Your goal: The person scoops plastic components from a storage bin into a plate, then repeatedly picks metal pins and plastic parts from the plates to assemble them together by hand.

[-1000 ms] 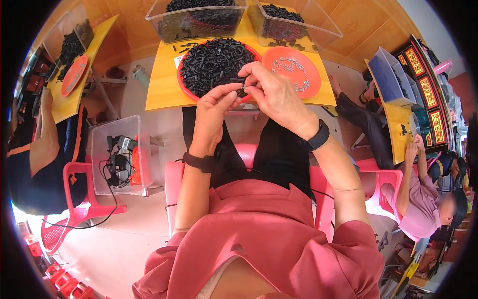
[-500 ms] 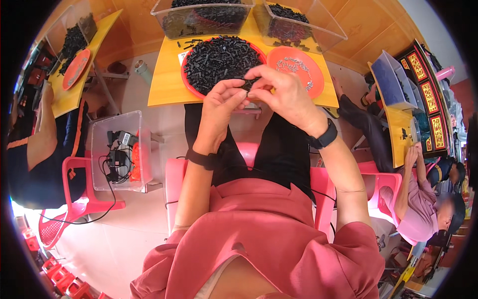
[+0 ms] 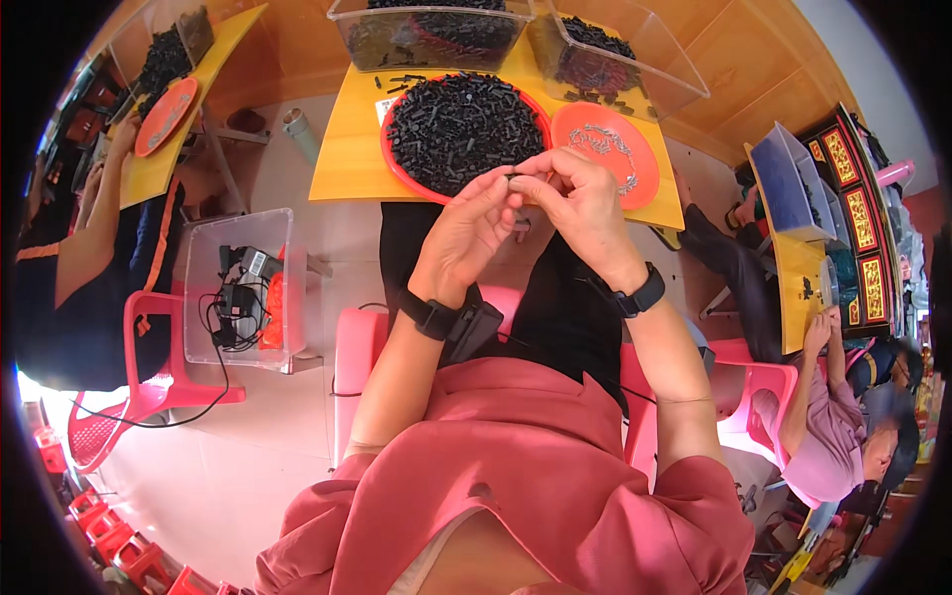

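The worker's left hand [image 3: 466, 238] and right hand [image 3: 585, 208] meet before the lap, fingertips drawn together on a small dark piece [image 3: 513, 177]; from where one stands looking on, both appear to pinch it, though the fingers hide most of it and its long axis cannot be told; the piece lies at the far end of both hands, between them, the left reaching it from the left and the right from the right, neither plainly nearer; just beyond, ahead and to the left, is the red basin [image 3: 394, 171], heaped with black pieces [image 3: 461, 129], its near rim close to the fingertips; ahead and to the right, nearer the right hand, lies the orange plate [image 3: 647, 149] with small silvery parts [image 3: 620, 149] in a curved band; basin and plate stand side by side on the yellow table [image 3: 347, 174], with two clear bins of black pieces, left bin [image 3: 426, 48] and right bin [image 3: 674, 79], farther back.
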`<state>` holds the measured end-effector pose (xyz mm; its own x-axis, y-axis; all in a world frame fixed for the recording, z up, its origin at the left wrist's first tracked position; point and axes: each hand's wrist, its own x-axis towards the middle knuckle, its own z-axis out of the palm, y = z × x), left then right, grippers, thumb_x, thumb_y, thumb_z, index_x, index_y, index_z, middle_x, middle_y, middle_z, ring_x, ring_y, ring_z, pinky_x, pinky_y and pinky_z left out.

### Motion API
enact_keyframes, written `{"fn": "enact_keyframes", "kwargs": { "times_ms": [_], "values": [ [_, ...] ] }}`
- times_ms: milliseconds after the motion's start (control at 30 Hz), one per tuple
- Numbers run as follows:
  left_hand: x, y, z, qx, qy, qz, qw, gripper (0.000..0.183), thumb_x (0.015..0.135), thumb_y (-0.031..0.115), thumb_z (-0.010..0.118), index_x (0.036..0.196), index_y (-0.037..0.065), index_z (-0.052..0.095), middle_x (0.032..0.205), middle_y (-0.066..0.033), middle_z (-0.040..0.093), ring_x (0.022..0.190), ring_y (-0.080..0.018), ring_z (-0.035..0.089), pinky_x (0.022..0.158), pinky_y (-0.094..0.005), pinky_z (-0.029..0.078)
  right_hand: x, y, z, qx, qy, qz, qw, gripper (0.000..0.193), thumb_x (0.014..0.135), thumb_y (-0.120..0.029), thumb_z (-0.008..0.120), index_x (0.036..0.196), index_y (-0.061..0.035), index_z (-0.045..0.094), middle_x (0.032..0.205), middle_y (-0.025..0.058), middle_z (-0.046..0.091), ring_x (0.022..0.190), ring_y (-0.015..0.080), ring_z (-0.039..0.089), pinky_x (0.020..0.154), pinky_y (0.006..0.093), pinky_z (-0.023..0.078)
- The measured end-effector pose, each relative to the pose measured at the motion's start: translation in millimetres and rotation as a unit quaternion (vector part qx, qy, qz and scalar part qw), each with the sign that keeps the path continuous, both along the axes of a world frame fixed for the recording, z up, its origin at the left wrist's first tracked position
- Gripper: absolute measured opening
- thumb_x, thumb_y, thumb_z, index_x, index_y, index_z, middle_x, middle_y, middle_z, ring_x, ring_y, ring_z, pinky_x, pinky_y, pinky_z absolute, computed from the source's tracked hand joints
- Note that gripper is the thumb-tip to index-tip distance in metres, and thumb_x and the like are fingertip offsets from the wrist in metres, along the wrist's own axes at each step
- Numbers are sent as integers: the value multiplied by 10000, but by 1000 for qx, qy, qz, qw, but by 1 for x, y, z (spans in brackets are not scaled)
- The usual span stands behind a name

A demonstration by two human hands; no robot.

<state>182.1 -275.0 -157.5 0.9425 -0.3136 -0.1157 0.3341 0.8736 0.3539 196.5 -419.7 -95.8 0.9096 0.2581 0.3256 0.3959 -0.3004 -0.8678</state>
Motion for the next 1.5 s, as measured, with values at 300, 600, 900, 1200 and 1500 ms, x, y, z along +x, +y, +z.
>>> {"fn": "enact_keyframes", "kwargs": {
  "times_ms": [300, 600, 900, 1200, 1500],
  "values": [
    [15, 37, -12, -17, 14, 116, 993, 219, 894, 118, 588, 1097, 40, 571, 963, -63, 633, 749, -101, 582, 663, -203, 489, 54, 15, -7, -152, -123, 7, 981, 144, 805, -157, 642, 851, -21, 656, 762, 123, 646, 632, 260, 610, 589, 339, 473],
    [19, 58, -17, -40, 31, 152, 987, 226, 922, 122, 548, 1134, 46, 536, 1034, -80, 594, 734, -94, 557, 622, -205, 473, 104, 52, -17, -363, -33, -34, 931, 240, 750, -271, 686, 761, -31, 682, 671, 136, 639, 668, 289, 626, 628, 384, 483],
    [21, 58, -20, -22, 50, 159, 986, 228, 915, 129, 560, 1130, 55, 546, 1000, -67, 613, 704, -92, 548, 603, -205, 460, 112, 48, -38, -359, -57, -21, 931, 120, 744, -173, 627, 700, -75, 682, 733, 180, 651, 734, 368, 634, 655, 469, 489],
    [21, 58, -26, -11, 40, 158, 987, 239, 881, 139, 614, 1104, 70, 562, 999, -63, 618, 709, -84, 548, 618, -190, 465, 105, 45, -31, -329, -106, -13, 938, 129, 770, -122, 605, 860, -52, 665, 772, 147, 654, 768, 323, 626, 698, 414, 484],
    [22, 63, -26, -12, 42, 169, 985, 230, 886, 146, 609, 1099, 73, 562, 995, -55, 619, 701, -80, 546, 608, -187, 461, 108, 50, -32, -330, -136, 25, 934, 177, 781, -56, 592, 947, -52, 654, 889, 162, 614, 879, 330, 588, 774, 406, 460]
  ]
}}
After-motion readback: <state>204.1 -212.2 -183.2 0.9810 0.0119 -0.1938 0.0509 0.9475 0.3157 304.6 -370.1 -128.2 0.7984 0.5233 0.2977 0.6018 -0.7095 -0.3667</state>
